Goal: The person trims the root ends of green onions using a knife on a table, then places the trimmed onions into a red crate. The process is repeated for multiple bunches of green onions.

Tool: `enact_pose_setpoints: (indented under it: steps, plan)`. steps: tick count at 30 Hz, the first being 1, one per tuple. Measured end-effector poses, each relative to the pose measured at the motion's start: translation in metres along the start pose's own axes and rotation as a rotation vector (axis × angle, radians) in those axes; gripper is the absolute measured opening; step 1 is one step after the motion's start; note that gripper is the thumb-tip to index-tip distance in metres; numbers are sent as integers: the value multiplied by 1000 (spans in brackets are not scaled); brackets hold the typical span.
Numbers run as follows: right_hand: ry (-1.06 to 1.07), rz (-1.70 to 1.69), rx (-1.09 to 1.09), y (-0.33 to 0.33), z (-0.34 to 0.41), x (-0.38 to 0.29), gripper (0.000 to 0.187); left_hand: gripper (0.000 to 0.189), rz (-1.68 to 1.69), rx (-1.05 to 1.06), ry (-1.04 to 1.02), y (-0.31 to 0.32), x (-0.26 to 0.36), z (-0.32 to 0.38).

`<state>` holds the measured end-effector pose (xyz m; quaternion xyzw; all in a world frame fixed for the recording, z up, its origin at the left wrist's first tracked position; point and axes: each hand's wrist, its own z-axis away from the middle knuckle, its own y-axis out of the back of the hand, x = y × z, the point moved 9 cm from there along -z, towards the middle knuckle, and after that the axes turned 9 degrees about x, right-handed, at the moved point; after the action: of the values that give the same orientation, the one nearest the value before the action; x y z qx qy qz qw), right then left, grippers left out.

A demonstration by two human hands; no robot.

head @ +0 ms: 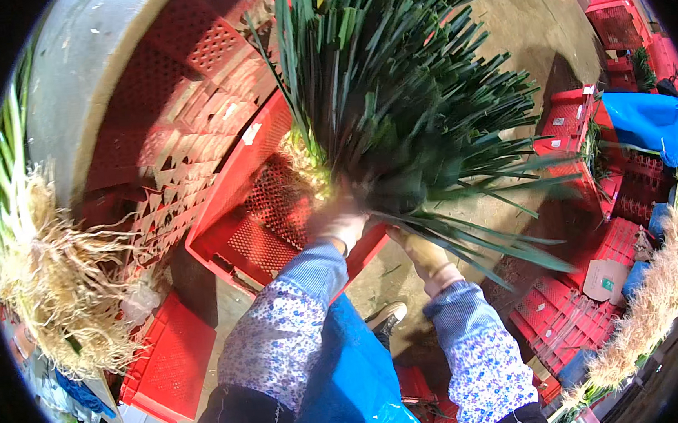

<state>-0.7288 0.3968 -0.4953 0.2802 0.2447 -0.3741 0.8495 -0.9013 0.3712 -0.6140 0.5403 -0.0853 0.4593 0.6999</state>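
A red plastic crate (216,226) with perforated sides stands before me, tilted in view. Many long green leafy stalks (389,90), perhaps leeks or green onions, fan out over its upper and right side. Pale root ends (306,161) show inside the crate. My left hand (342,217), blurred, is at the base of the leaves over the crate's near side; its fingers are partly hidden. My right hand (421,253), in a yellowish glove, is just outside the crate's right corner, against the lower leaves. The leaves hide its fingertips.
Rooted stalks (55,278) lie at the left, above a red crate (172,358). Stacked red crates (172,105) stand beyond, beside a grey surface (66,101). More crates (588,312) and a long row of roots (645,296) are at the right. A blue-clad person (648,122) is there too.
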Motion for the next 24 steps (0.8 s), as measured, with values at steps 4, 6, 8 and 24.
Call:
enact_pose_setpoints:
  steps: [4, 6, 8, 24]
  plan:
    - [-7, -355, 256, 5, -24, -20, 56, 106, -169, -134, 129, -12, 25, -30]
    - [-20, -332, 191, 7, -25, -24, 61, 87, -95, -152, 275, 13, 42, -23]
    - [-41, -295, 189, 16, -21, -20, 59, 71, -16, -135, 345, 7, 33, -20]
    - [-250, -182, 359, 40, 203, 192, 50, 20, 1608, -639, 571, -15, -5, 6]
